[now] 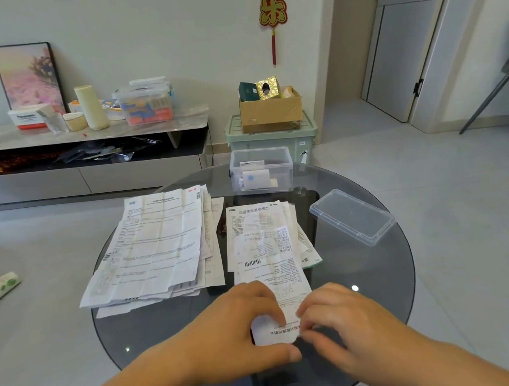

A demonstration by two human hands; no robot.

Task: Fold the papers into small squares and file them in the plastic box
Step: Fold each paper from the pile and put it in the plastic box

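Pinching the near end of a long printed slip (289, 288), both hands sit at the six o'clock edge of the round glass table (382, 276). The left hand (241, 332) has its fingers curled over the turned-back end and its thumb along the near edge. The right hand (343, 323) nips the same end from the three o'clock side with curled fingertips. I take this grip to be for lining up the edges before a crease is pressed, so the fold looks only begun (the rest of the slip runs out flat toward twelve o'clock, its far part lying over the smaller pile).

The papers seem sorted by size: a pile of large sheets (154, 247) lies at ten o'clock, and a pile of narrower ones (261, 230) lies at the centre, just beside it. The clear plastic box (286, 176) stands open at twelve o'clock, past the piles. Its lid (352, 216) lies apart at two o'clock, likely so folded squares can go in without a pause.

Counted: two hands, one slip in them, two piles, one box, one lid. Inside the box at least one folded white paper shows, perhaps two; the wall blurs them. The sheets in each pile overlap too closely to count.
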